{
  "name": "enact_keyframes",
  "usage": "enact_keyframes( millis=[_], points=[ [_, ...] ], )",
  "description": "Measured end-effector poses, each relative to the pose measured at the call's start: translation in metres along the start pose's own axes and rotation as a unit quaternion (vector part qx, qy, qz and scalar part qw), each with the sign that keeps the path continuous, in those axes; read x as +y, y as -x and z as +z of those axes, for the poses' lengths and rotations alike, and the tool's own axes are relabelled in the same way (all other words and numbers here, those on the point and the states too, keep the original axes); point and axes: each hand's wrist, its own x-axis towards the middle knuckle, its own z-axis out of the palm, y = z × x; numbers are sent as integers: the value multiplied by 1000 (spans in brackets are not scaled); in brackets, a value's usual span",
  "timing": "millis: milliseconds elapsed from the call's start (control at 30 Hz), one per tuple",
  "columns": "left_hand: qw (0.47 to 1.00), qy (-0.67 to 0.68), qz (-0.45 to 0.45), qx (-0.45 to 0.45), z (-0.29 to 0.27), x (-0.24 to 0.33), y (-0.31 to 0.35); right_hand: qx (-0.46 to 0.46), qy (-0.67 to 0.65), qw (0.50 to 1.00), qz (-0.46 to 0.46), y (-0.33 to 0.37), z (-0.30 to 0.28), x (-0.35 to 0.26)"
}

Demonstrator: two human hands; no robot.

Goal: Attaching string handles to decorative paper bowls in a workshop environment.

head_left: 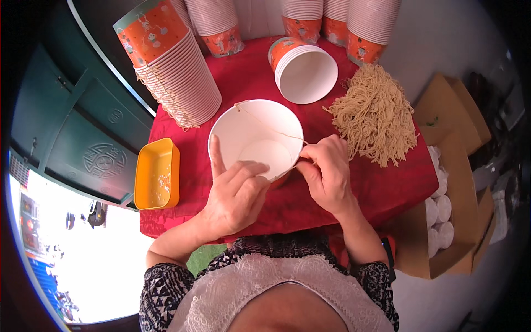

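Observation:
A white-lined paper bucket (246,124) stands tilted toward me on the red-covered table. My left hand (235,193) grips its near left rim, the index finger stretched along the edge and the other fingers curled over the inside wall. A thin tan string (269,129) crosses the bucket's mouth from a knot at the far rim to the right rim. There my right hand (327,171) pinches the string between thumb and fingers, against the rim. Right of the bucket lies a loose heap of tan strings (376,113).
At the left rises a tall stack of orange-patterned buckets (182,83) with strings along its side. A few nested buckets (307,72) lie tipped behind mine. A yellow tray (142,177) with small bits sits at the left edge. An open carton (462,221) stands right of the table (381,193).

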Motion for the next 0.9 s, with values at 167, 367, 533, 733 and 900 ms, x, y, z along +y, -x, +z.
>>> enact_keyframes(
  millis=[167,367,533,733,900],
  points=[
    [990,-23,-113,82,-11,7,18,-154,-9,986,-59,-12,-18,-9],
    [947,59,-238,207,-12,11,43,-37,-18,999,-30,-1,1,1],
    [893,159,-312,284,-4,3,60,116,-190,959,174,11,12,-5],
    [777,429,-380,259,11,21,49,208,-409,849,263,14,37,-25],
    [790,388,-307,361,10,18,42,121,-413,864,263,21,45,-27]
  ],
)
